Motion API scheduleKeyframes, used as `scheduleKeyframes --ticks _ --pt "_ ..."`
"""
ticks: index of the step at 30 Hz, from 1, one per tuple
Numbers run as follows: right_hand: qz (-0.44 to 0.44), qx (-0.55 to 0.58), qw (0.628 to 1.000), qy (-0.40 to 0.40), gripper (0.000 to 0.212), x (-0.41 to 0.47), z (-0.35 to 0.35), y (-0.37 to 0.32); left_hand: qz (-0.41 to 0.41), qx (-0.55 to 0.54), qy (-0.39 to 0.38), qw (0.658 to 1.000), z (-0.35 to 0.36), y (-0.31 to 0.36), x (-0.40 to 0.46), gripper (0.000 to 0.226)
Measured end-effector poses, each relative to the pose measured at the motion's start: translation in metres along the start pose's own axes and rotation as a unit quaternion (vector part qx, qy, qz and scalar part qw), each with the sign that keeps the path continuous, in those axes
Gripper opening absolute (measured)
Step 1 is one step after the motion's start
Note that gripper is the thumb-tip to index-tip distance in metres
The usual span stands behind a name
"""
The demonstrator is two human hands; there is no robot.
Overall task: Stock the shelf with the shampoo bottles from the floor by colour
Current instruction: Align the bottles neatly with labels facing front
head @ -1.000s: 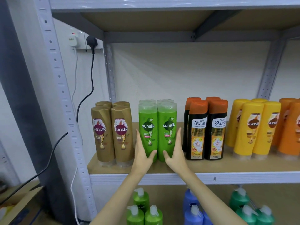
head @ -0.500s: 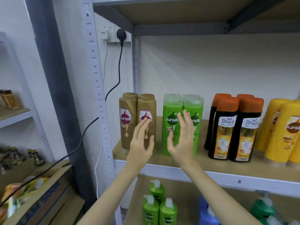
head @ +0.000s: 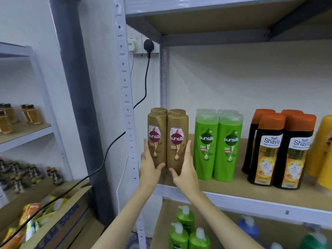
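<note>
Golden-brown plastic shampoo bottles (head: 168,141) stand upright, caps up, pressed between the left hand (head: 150,164) and right hand (head: 186,168), fingers straight.

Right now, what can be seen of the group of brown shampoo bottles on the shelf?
The brown shampoo bottles stand upright in a tight block at the left end of the shelf, two in front and two caps showing behind. They look like glossy golden-brown plastic with matching caps and dark red round Sunsilk labels. The left hand presses flat on the block's left side and the right hand on its right, thumbs across the lower fronts. A gap separates them from the green bottles.
</note>
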State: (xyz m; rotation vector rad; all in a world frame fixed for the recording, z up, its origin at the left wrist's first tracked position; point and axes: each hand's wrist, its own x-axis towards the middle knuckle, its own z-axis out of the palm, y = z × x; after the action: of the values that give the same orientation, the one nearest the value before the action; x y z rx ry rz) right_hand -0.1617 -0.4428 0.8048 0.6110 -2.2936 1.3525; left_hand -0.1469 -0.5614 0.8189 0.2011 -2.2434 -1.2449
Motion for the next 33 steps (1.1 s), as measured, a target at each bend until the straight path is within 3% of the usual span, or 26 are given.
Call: scheduleKeyframes --ticks 9,33 --pt "0.021 0.07 0.997 0.007 0.109 0.007 0.011 0.007 0.001 0.008 0.012 1.0 0.002 0.001 0.004 0.096" --pt "0.038 0.084 0.995 0.03 0.103 0.013 0.017 0.005 0.0 0.005 0.013 1.0 0.006 -0.004 0.013 0.093"
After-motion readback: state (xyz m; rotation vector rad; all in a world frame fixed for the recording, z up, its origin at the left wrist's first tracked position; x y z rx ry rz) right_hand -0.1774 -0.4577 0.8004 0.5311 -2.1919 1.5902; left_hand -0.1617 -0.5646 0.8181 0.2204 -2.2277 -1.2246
